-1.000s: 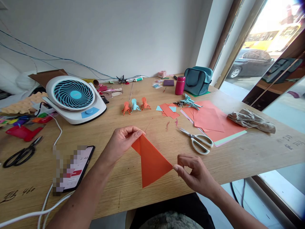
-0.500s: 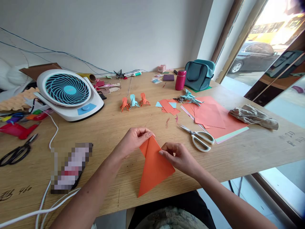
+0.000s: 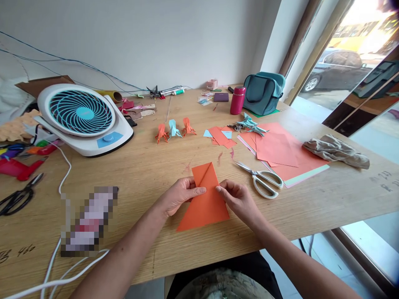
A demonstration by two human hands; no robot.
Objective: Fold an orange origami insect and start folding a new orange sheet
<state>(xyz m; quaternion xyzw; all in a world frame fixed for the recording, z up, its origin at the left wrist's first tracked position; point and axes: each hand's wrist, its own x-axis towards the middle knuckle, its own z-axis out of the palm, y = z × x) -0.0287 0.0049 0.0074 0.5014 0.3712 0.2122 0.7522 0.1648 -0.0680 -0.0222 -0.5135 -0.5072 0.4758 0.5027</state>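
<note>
A folded sheet of orange paper [image 3: 207, 207] is held above the near part of the table, a diagonal fold line across its upper end. My left hand [image 3: 181, 194] grips its left edge, thumb on the front face and fingers behind. On the right edge, my right hand [image 3: 235, 198] pinches the paper between thumb and fingers. White-handled scissors [image 3: 264, 182] lie to the right of my right hand. Beyond the paper stand three small folded paper figures, an orange one [image 3: 161, 133], a light blue one [image 3: 173, 129] and another orange one [image 3: 188, 127].
Orange sheets [image 3: 277, 149] and paper scraps [image 3: 221, 137] lie to the right, near a crumpled cloth [image 3: 336, 151]. Behind them stand a pink bottle [image 3: 237, 101] and a teal bag [image 3: 263, 93]. At left are a fan [image 3: 84, 118], black scissors [image 3: 21, 195] and a white cable [image 3: 65, 174].
My left hand has slid from the paper's top corner down to its left edge. The paper has turned more upright, its lower point swinging left and up. My right hand still pinches the right edge.
</note>
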